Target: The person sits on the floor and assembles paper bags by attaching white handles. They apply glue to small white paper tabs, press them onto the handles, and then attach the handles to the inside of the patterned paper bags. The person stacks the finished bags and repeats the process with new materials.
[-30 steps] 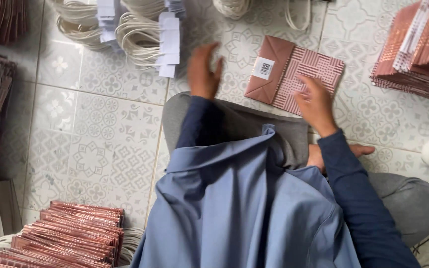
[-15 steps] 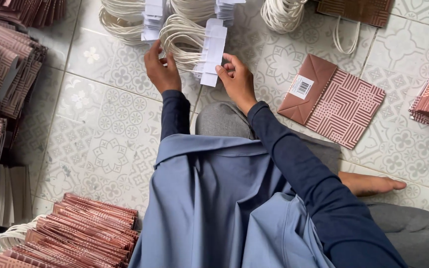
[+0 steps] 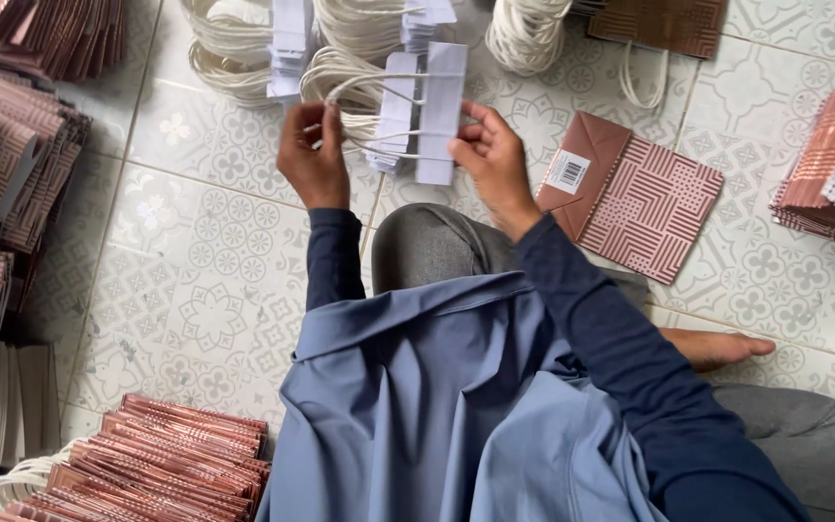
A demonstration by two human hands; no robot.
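Both grips are closed on a rope handle point(image 3: 379, 126) with white paper strips point(image 3: 440, 111): the left hand point(image 3: 313, 155) pinches the cord loop, the right hand point(image 3: 492, 164) pinches the strip's edge, just above the heap of handle bundles point(image 3: 340, 39). It looks light, limp in the cord and stiffer at the paper, so the strip is likely the steadier place to hold. A folded patterned paper bag point(image 3: 645, 203) lies flat on the tiled floor point(image 3: 195, 290) beside the knee; stacks of bags point(image 3: 176, 464) ring the sitter.

bare tiles point(image 3: 195, 290) left of knee, cord bundles point(image 3: 340, 58) crowding ahead
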